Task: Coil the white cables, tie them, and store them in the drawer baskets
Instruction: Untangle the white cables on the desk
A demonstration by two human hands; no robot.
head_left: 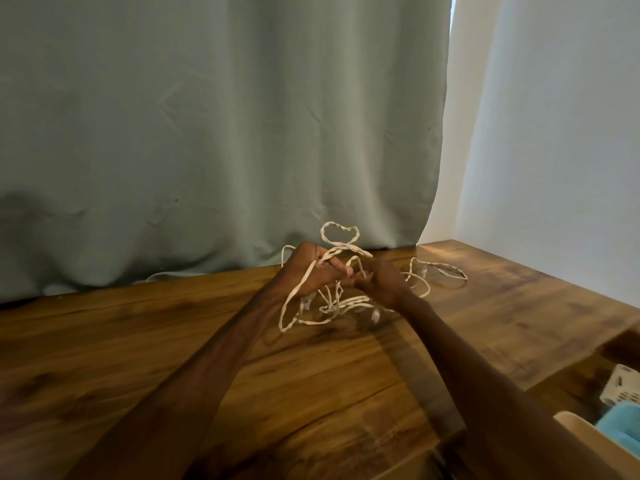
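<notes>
A tangle of white twisted cables (332, 306) lies on the wooden table (145, 341) near its far edge. My left hand (311, 268) is raised over the tangle and grips several strands; a loop of cable (339, 233) sticks up above its fingers. My right hand (381, 278) is right beside it, fingers curled and pinching a strand. More cable (440, 271) trails off to the right on the table. A white perforated basket (620, 386) shows at the lower right edge, below table level.
A grey-green curtain (221, 133) hangs behind the table, and a white wall (554, 133) is on the right. Something light blue (623, 424) and a pale board (581, 427) sit at the bottom right near the basket.
</notes>
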